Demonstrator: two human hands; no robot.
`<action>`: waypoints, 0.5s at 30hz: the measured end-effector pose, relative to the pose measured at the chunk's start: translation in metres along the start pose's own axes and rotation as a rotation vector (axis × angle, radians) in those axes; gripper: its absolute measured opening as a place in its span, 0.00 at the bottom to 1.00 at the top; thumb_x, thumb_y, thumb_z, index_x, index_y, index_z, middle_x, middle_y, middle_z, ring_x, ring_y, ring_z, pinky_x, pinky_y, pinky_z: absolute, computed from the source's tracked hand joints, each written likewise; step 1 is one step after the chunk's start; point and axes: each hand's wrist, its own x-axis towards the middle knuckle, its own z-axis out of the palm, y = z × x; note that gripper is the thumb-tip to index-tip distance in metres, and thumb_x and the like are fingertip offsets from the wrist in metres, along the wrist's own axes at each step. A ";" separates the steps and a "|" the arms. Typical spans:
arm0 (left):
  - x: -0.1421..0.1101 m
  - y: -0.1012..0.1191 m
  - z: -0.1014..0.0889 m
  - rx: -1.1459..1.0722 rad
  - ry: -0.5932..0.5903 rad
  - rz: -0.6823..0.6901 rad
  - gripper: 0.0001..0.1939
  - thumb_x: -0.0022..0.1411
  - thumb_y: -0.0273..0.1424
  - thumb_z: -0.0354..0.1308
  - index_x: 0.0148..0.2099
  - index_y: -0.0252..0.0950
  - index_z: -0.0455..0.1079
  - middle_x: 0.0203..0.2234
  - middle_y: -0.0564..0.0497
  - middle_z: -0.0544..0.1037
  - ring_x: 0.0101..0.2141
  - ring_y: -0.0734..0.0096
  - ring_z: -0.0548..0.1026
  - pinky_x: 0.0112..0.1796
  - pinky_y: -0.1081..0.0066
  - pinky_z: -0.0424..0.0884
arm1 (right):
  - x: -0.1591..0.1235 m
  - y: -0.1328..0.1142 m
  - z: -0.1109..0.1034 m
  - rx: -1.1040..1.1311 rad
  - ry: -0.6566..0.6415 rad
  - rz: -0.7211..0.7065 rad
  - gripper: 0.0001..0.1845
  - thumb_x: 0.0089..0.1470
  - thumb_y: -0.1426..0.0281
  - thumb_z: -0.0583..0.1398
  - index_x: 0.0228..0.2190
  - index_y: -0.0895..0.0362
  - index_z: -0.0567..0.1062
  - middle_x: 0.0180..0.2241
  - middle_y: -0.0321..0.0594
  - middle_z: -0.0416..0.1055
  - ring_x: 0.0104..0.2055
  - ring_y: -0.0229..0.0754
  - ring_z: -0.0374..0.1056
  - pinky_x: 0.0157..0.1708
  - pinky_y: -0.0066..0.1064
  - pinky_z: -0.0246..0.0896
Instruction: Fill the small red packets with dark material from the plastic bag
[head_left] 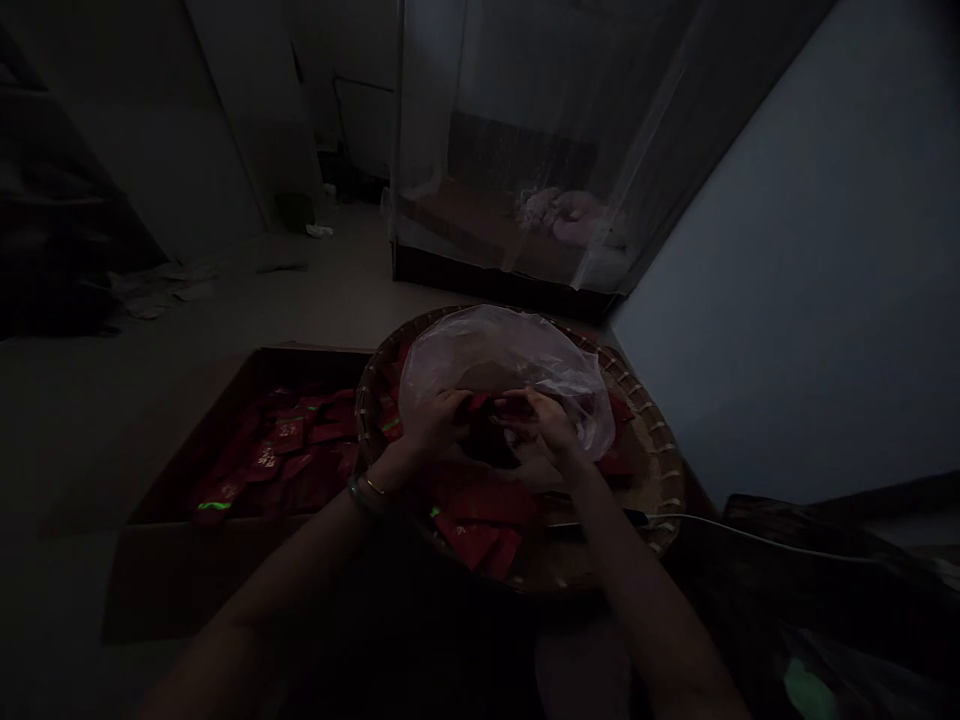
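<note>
In the dim light, my left hand (437,425) is closed with its fingertips on a small red packet (478,403). My right hand (549,422) faces it, fingers bent together; what they hold is too dark to make out. Both hands are over the mouth of a clear plastic bag (495,345), which bulges up behind them. The bag rests in a wide round woven basket (670,470). More flat red packets (480,530) lie in the basket's near part, close below my hands. A bracelet and a bangle circle my left wrist.
Left of the basket stands an open cardboard box (180,560) holding many red packets (289,432). A white cable (750,532) runs from the basket to the right. Behind are a netted bed frame (495,262) and, to the right, a pale wall (810,280).
</note>
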 end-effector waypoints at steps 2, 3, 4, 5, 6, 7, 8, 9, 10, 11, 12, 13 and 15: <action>-0.004 -0.005 -0.001 -0.074 0.048 -0.034 0.20 0.49 0.23 0.61 0.47 0.33 0.70 0.39 0.45 0.77 0.39 0.64 0.74 0.42 0.65 0.70 | 0.003 0.014 -0.010 -0.274 0.049 -0.051 0.14 0.51 0.61 0.58 0.36 0.57 0.74 0.37 0.43 0.75 0.37 0.43 0.71 0.36 0.34 0.67; -0.006 -0.006 -0.001 -0.106 0.068 -0.046 0.21 0.49 0.24 0.62 0.47 0.33 0.70 0.38 0.46 0.77 0.38 0.64 0.74 0.41 0.65 0.70 | 0.003 0.022 -0.013 -0.453 0.006 -0.063 0.13 0.47 0.66 0.61 0.36 0.57 0.75 0.37 0.43 0.75 0.38 0.44 0.71 0.37 0.34 0.66; -0.009 -0.008 0.000 -0.130 0.089 -0.056 0.21 0.48 0.24 0.62 0.47 0.33 0.70 0.38 0.46 0.77 0.38 0.64 0.74 0.40 0.65 0.70 | 0.004 0.030 -0.014 -0.620 -0.070 -0.073 0.14 0.43 0.71 0.63 0.36 0.57 0.75 0.37 0.43 0.76 0.39 0.44 0.71 0.38 0.34 0.66; -0.011 -0.009 0.001 -0.146 0.112 -0.069 0.20 0.48 0.25 0.62 0.47 0.34 0.70 0.38 0.46 0.77 0.38 0.64 0.74 0.40 0.65 0.71 | 0.004 0.038 -0.013 -0.750 -0.160 -0.086 0.17 0.39 0.75 0.64 0.36 0.57 0.76 0.37 0.43 0.76 0.39 0.45 0.71 0.39 0.33 0.65; -0.013 -0.010 0.001 -0.158 0.137 -0.081 0.21 0.49 0.26 0.63 0.47 0.34 0.70 0.39 0.46 0.77 0.39 0.64 0.74 0.40 0.65 0.71 | 0.004 0.046 -0.010 -0.838 -0.235 -0.105 0.19 0.36 0.77 0.65 0.36 0.58 0.76 0.36 0.44 0.76 0.38 0.46 0.71 0.40 0.33 0.64; -0.014 -0.010 0.002 -0.167 0.166 -0.096 0.21 0.49 0.27 0.63 0.47 0.34 0.70 0.39 0.45 0.77 0.39 0.64 0.75 0.41 0.65 0.71 | 0.005 0.053 -0.007 -0.888 -0.284 -0.128 0.20 0.35 0.78 0.64 0.36 0.58 0.76 0.36 0.44 0.76 0.38 0.46 0.71 0.39 0.33 0.64; -0.015 -0.010 0.002 -0.178 0.197 -0.112 0.21 0.49 0.28 0.63 0.48 0.34 0.70 0.39 0.45 0.77 0.39 0.63 0.75 0.41 0.64 0.71 | 0.007 0.058 -0.002 -0.911 -0.308 -0.152 0.19 0.35 0.79 0.64 0.35 0.59 0.76 0.35 0.44 0.76 0.37 0.46 0.71 0.39 0.33 0.64; -0.016 -0.011 0.002 -0.192 0.227 -0.128 0.22 0.49 0.28 0.63 0.48 0.33 0.69 0.39 0.45 0.77 0.39 0.63 0.75 0.41 0.64 0.72 | 0.009 0.062 0.002 -0.921 -0.310 -0.178 0.17 0.36 0.79 0.63 0.34 0.59 0.76 0.35 0.44 0.76 0.36 0.46 0.71 0.38 0.33 0.64; -0.016 -0.010 0.002 -0.206 0.253 -0.143 0.22 0.49 0.29 0.63 0.48 0.33 0.69 0.40 0.44 0.77 0.40 0.63 0.75 0.41 0.65 0.72 | 0.012 0.065 0.007 -0.925 -0.296 -0.202 0.16 0.37 0.79 0.63 0.34 0.59 0.76 0.35 0.44 0.76 0.36 0.45 0.71 0.39 0.33 0.63; -0.017 -0.010 0.002 -0.216 0.271 -0.158 0.22 0.49 0.29 0.63 0.48 0.33 0.69 0.40 0.44 0.76 0.40 0.62 0.75 0.41 0.65 0.72 | 0.016 0.067 0.011 -0.927 -0.271 -0.221 0.16 0.37 0.80 0.62 0.33 0.59 0.76 0.35 0.44 0.76 0.36 0.45 0.71 0.39 0.33 0.63; -0.017 -0.010 0.002 -0.224 0.280 -0.169 0.22 0.49 0.29 0.63 0.48 0.32 0.69 0.41 0.44 0.76 0.41 0.62 0.75 0.41 0.65 0.72 | 0.020 0.068 0.015 -0.928 -0.250 -0.239 0.16 0.37 0.80 0.62 0.33 0.58 0.77 0.36 0.43 0.76 0.37 0.45 0.71 0.40 0.33 0.63; -0.018 -0.010 0.001 -0.230 0.279 -0.175 0.22 0.50 0.29 0.63 0.48 0.33 0.69 0.41 0.43 0.76 0.41 0.62 0.75 0.40 0.65 0.72 | 0.024 0.068 0.018 -0.930 -0.235 -0.257 0.17 0.38 0.80 0.61 0.34 0.58 0.77 0.37 0.43 0.75 0.38 0.45 0.70 0.40 0.32 0.63; -0.018 -0.010 0.000 -0.239 0.268 -0.184 0.21 0.50 0.30 0.63 0.48 0.33 0.69 0.41 0.43 0.76 0.40 0.63 0.75 0.39 0.65 0.73 | 0.031 0.068 0.024 -0.935 -0.236 -0.281 0.18 0.38 0.80 0.62 0.36 0.56 0.77 0.38 0.42 0.75 0.39 0.44 0.70 0.41 0.32 0.62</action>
